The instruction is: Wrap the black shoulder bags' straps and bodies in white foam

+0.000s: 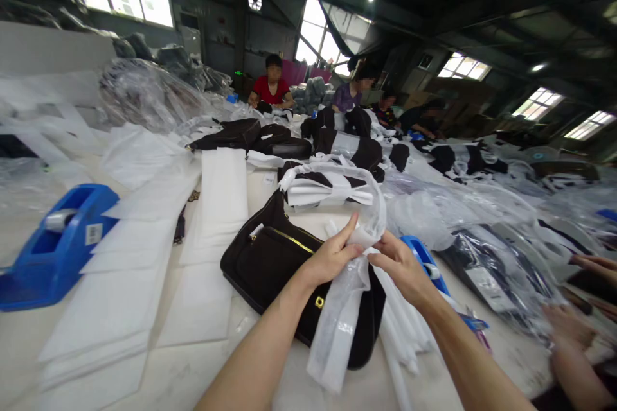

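A black bag (274, 270) with a gold zipper lies on the table in front of me. White foam wrap (340, 327) surrounds its strap, which arches up behind the bag, and one end of the wrap hangs down over the bag's front. My left hand (335, 257) pinches this wrap near the strap's right end, thumb and fingers together. Close beside it, my right hand (398, 263) also has its fingertips closed on the wrap. The two hands nearly touch.
Stacked white foam sheets (130, 289) and a blue tape dispenser (62, 244) are at left. Another blue dispenser (424, 263) and white foam rolls (405, 321) lie at right. Black bags (347, 148) lie behind. A co-worker's hands (569, 327) show at far right; people sit across.
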Tool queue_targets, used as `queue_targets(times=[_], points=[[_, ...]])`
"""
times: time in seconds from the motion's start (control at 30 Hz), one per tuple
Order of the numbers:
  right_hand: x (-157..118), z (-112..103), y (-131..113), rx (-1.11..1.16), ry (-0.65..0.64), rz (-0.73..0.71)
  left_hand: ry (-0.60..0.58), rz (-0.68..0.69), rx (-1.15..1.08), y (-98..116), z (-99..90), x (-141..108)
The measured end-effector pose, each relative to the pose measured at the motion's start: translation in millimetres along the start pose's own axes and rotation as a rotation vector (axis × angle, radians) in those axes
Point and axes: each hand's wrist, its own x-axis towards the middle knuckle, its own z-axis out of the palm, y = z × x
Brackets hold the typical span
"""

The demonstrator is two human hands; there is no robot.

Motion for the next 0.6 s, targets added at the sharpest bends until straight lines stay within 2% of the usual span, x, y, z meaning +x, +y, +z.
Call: queue_targets(times=[0.17, 0.33, 0.47, 0.6], points=[[-2.6, 4.2, 8.2, 0.093, 0.076, 0.014, 0.010, 0.033, 0.008, -2.0, 0.6, -1.4], [2.1, 4.2, 28.2, 0.129, 0.136, 0.017, 0.048, -0.035, -0.069, -5.7, 2.1, -0.7], [4.3, 6.0, 28.1, 0.064, 0.179, 0.006, 0.111, -0.039, -0.119, -9.8, 5.2, 1.6], [-0.6, 10.0, 22.8, -0.074, 0.247, -0.012, 0.230, -0.071, -0.132, -12.3, 14.2, 2.8]])
